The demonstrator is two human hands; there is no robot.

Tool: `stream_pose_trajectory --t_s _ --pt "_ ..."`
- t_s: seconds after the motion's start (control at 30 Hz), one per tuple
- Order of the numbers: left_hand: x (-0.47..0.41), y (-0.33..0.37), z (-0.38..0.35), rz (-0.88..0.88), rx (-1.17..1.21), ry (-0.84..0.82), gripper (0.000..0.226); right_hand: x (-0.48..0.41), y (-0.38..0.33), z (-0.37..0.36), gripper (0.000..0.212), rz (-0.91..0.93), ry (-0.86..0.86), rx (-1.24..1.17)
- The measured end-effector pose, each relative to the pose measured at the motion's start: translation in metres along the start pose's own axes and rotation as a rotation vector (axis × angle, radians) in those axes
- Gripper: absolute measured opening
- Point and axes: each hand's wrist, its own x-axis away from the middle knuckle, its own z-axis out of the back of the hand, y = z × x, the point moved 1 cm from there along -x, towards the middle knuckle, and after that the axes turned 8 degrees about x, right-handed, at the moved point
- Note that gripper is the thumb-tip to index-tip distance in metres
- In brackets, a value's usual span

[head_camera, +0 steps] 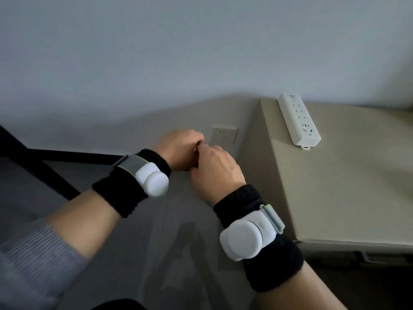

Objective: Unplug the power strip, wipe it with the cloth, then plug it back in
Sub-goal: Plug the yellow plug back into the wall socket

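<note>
Left hand and right hand touching, fingers curled.

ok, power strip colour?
White power strip, lying on the beige cabinet; clearest in the head view.

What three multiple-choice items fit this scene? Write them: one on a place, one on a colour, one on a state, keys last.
1. Where does the power strip lie?
A. on the cabinet top
B. on the floor
C. in a hand

2. What colour are the wristbands?
A. red
B. black
C. yellow

3. How does the wall socket stand?
A. plug in it
B. taped over
C. nothing in it

Key: 1 A, it rests flat on the cabinet. 2 B, both wrists wear black bands. 3 C, its holes show bare, with the left hand and right hand close together beside it.
</note>
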Motion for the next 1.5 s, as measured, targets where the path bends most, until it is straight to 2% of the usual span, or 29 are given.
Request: stream_pose_trajectory --t_s 0.2,0.5,0.57,0.7,0.77,0.93,1.1,1.23,1.33,1.5 --pt "-0.005 -0.039 -0.051 0.075 0.056 -0.002 0.023 -0.019 0.006 -0.073 0.029 -0.124 -0.055 -0.044" --pt "-0.047 -0.061 -0.141 0.038 0.177 -0.067 0.022 -0.053 0.056 -0.156 0.024 -0.33 -0.093 -0.138" --pt "-0.06 -0.065 -0.163 0.027 0.205 -0.067 0.023 -0.054 0.066 -0.173 0.027 -0.359 -0.09 -0.145" --pt "-0.091 -0.079 -0.207 0.025 0.227 -0.066 0.027 -0.052 0.089 -0.204 0.054 -0.452 -0.089 -0.147" --pt "-0.11 -0.085 -0.23 0.028 0.23 -0.074 0.026 -0.055 0.099 -0.217 0.059 -0.514 -0.069 -0.188" --pt "-0.155 -0.079 -0.274 0.05 0.306 -0.125 0.027 -0.06 0.117 -0.238 0.057 -0.587 -0.086 -0.209" --pt "-0.182 -0.063 -0.319 0.06 0.359 -0.238 0.034 -0.062 0.124 -0.25 0.069 -0.611 -0.115 -0.233" --pt "-0.19 -0.069 -0.339 -0.019 0.233 -0.35 0.051 -0.064 0.127 -0.255 0.064 -0.628 -0.111 -0.272" --pt "-0.191 -0.071 -0.34 -0.004 0.187 -0.379 0.047 -0.066 0.129 -0.255 0.064 -0.632 -0.123 -0.278" --pt "-0.183 -0.07 -0.336 0.073 0.306 -0.24 0.032 -0.067 0.128 -0.254 0.068 -0.637 -0.143 -0.277"
